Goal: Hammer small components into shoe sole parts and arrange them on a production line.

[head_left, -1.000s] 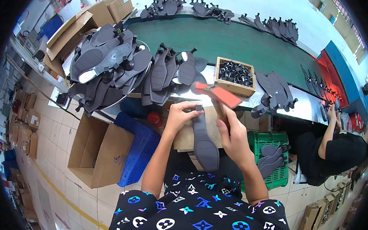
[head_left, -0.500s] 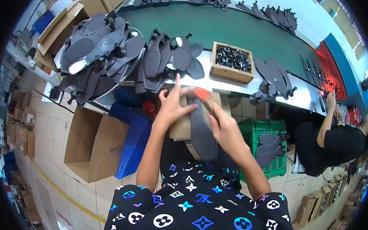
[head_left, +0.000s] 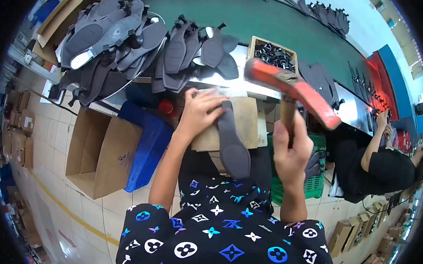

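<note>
My right hand (head_left: 293, 149) is wrapped round the wooden handle of a hammer (head_left: 319, 104) with a red head, raised above the bench's front edge. A dark grey shoe sole (head_left: 235, 154) lies with its narrow end on a tan block (head_left: 247, 124) and its wide end toward my body. My left hand (head_left: 200, 115) grips the narrow far end of the sole, thumb against its side. Those left fingertips are partly blurred, and any small part under them is hidden.
Sole piles (head_left: 102, 42) crowd the bench's left. A wooden box (head_left: 295, 64) of small black parts stands behind the hammer. A blue bin (head_left: 147, 143) and cardboard box (head_left: 102, 151) sit at left, a green crate (head_left: 316, 183) at right. A co-worker (head_left: 379, 172) sits far right.
The hammer has risen and swung right, away from the sole, in my right hand. My left hand's raised finger has come down over the sole's far end.
</note>
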The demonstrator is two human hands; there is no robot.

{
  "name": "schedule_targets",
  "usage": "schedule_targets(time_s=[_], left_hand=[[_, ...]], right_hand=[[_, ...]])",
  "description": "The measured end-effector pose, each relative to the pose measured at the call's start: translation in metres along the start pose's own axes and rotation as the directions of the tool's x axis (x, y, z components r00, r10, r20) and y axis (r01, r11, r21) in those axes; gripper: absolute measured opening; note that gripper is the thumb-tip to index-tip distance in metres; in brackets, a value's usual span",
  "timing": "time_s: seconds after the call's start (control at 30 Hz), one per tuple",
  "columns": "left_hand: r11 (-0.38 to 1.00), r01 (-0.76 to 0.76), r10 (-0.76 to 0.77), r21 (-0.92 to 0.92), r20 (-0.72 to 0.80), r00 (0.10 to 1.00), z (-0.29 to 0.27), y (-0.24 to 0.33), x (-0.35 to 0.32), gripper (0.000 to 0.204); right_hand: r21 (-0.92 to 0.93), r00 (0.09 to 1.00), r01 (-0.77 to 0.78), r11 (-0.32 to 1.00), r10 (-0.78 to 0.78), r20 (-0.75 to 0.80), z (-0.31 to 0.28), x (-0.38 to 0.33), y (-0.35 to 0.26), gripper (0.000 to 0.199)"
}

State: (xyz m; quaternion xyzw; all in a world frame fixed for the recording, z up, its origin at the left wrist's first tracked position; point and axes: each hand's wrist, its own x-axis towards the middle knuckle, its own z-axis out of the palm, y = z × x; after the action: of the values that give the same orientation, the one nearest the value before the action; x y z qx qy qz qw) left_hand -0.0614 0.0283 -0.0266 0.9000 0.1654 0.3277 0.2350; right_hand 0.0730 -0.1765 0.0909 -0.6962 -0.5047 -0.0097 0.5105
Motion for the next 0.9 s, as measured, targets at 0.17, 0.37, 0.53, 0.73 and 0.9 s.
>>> schedule_targets(time_s=[0.17,0.37,0.53,0.73,0.9], left_hand=[[0.886,0.114,-0.062,-0.449,0.128,0.99,-0.039,0.074,-0.01,0.021],[0.434,0.502,-0.248,-0.748,0.436,0.865,-0.054,0.143,-0.035,0.023],[0.334,0.599,-0.224,-0.727,0.556,0.8,-0.052,0.148,-0.034,0.026],[-0.103,0.772,0.044,-0.627,0.773,0.633,-0.052,0.158,-0.03,0.032],[-0.055,0.767,0.092,-0.639,0.762,0.642,-0.055,0.164,-0.025,0.032]], right_hand=[[-0.192,0.968,0.217,0.957,-0.185,0.169,0.008,0.016,0.039,0.044],[-0.347,0.781,0.436,0.83,-0.157,0.604,0.024,-0.005,0.07,0.046],[0.702,0.775,-0.53,0.476,-0.064,0.629,0.011,-0.015,0.037,0.048],[0.791,0.801,-0.554,0.26,-0.093,0.591,0.017,-0.03,0.02,0.051],[0.809,0.828,-0.528,0.259,-0.054,0.558,0.011,-0.036,0.015,0.047]])
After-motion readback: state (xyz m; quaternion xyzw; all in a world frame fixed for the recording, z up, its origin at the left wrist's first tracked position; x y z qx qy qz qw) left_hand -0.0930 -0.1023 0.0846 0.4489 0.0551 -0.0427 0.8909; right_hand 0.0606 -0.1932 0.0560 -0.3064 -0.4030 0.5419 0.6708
